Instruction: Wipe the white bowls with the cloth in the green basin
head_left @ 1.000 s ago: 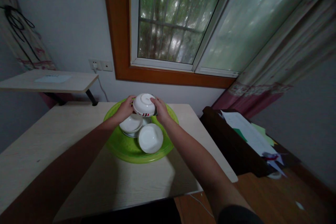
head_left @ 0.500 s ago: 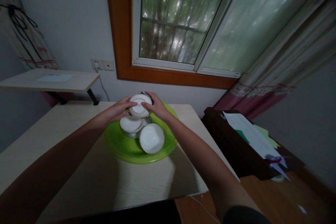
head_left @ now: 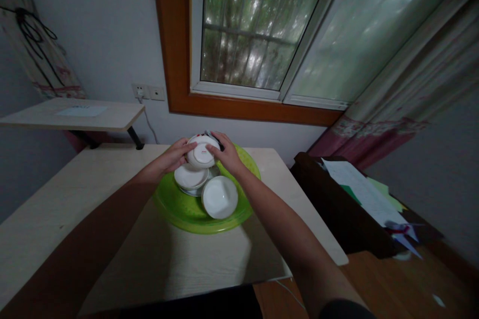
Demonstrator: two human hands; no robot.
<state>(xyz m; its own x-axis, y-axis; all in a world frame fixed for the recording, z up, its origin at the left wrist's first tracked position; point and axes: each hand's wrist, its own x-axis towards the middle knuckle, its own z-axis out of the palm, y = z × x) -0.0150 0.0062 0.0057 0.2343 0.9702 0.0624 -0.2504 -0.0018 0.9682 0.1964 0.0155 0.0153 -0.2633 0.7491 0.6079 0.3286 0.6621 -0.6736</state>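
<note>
Got a white bowl (head_left: 202,153) gripped between my left hand (head_left: 173,155) and right hand (head_left: 227,154), bottom facing me; other bowls (head_left: 220,197) sit nearer, in the green tray (head_left: 208,231).

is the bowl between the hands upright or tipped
Tipped: the bowl turns its underside toward the camera, hiding its inside.

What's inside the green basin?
Inside the green basin: a white bowl beside overlapping white dishes. The left hand and right hand hold a red-marked bowl in front of the far side, so anything behind cannot be seen.
</note>
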